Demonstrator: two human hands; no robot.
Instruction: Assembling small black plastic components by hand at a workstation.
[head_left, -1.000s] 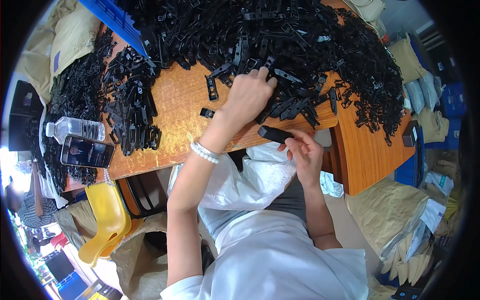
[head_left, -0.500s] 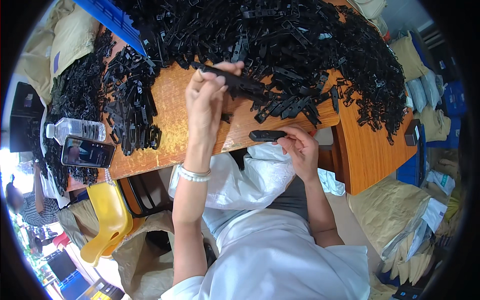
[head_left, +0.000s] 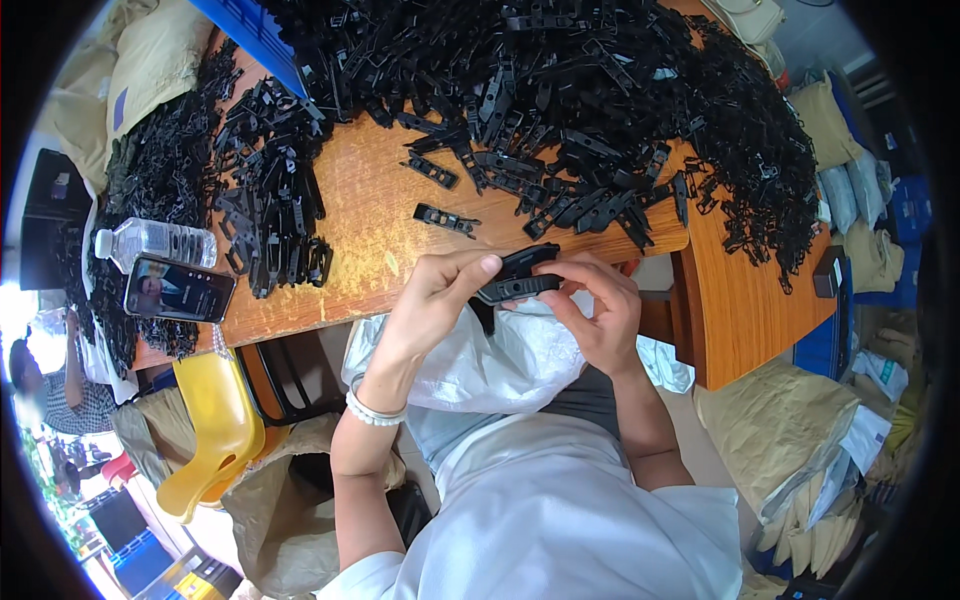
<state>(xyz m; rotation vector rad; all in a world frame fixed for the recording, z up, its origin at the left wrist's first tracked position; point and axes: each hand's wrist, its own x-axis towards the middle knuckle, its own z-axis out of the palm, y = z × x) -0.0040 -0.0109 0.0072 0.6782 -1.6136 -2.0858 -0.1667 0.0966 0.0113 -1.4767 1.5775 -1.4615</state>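
My left hand (head_left: 440, 295), with a white bracelet at its wrist, pinches a long black plastic part (head_left: 528, 260) between thumb and fingers. Just below it, a second black plastic part (head_left: 516, 290) with small slots lies in the fingers of my right hand (head_left: 600, 305). Both hands meet in front of the table's near edge, and the two parts are close together, perhaps touching; my fingers cover some of them. Two loose black slotted pieces rest on the wood beyond my left hand, the nearer one (head_left: 446, 220) lying by itself.
A big heap of black plastic parts (head_left: 560, 80) covers the far table (head_left: 370, 215). A smaller pile (head_left: 275, 190) lies to the left, near a plastic bottle (head_left: 160, 243) and a phone (head_left: 180, 290). A white bag (head_left: 470, 370) hangs at my lap; a yellow chair (head_left: 215, 420) stands left.
My left hand has come back from the heap towards my right hand, bringing a black part beside the one held there. Two loose pieces now show on the wood.
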